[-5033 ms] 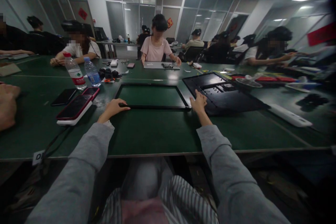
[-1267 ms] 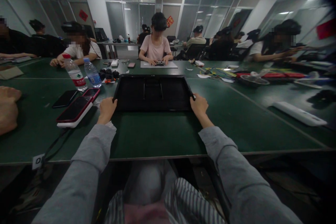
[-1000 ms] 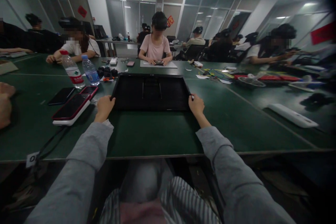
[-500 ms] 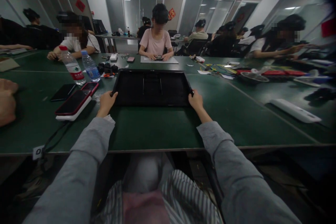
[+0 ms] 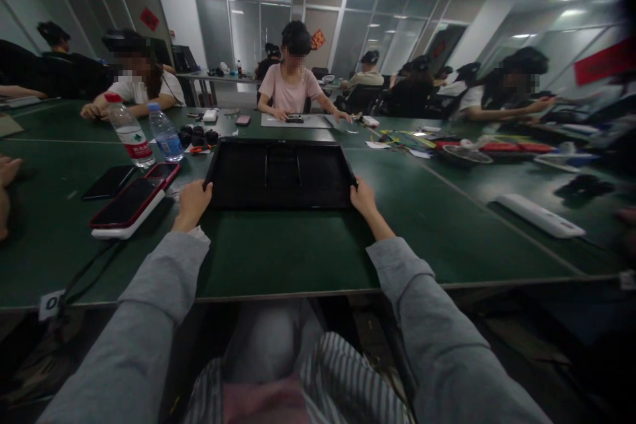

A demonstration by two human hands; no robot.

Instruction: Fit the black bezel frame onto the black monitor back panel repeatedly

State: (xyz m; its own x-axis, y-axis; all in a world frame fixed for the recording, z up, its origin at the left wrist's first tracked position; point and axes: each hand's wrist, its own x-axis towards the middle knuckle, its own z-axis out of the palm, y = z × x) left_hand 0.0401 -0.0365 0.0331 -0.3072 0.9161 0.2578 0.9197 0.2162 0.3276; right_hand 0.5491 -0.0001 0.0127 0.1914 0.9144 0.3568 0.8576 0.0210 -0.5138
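A wide black tray-like panel (image 5: 233, 179) with a raised rim is in front of me on the green table (image 5: 288, 248). A thin frame-shaped bracket (image 5: 283, 158) shows near its middle. My left hand (image 5: 195, 202) grips the panel's left edge, thumb on the rim. On the opposite edge my right hand (image 5: 364, 196) has the same kind of grip. Fingers beneath the panel are hidden. Left of my left hand are a phone in a red case (image 5: 126, 202) on a white block (image 5: 112, 232) and a dark phone (image 5: 109, 182).
Two water bottles, one red-capped (image 5: 132, 136) and one blue-capped (image 5: 165, 136), stand at the left. A white power strip (image 5: 540, 215) lies at the right, with a round basket (image 5: 466, 154) and coloured cables beyond. A co-worker in pink (image 5: 291, 87) sits opposite; other people sit around.
The view has tilted up slightly and shifted right. Both hands keep their grip on the panel. The co-worker opposite has reached one hand out to the side, by a sheet.
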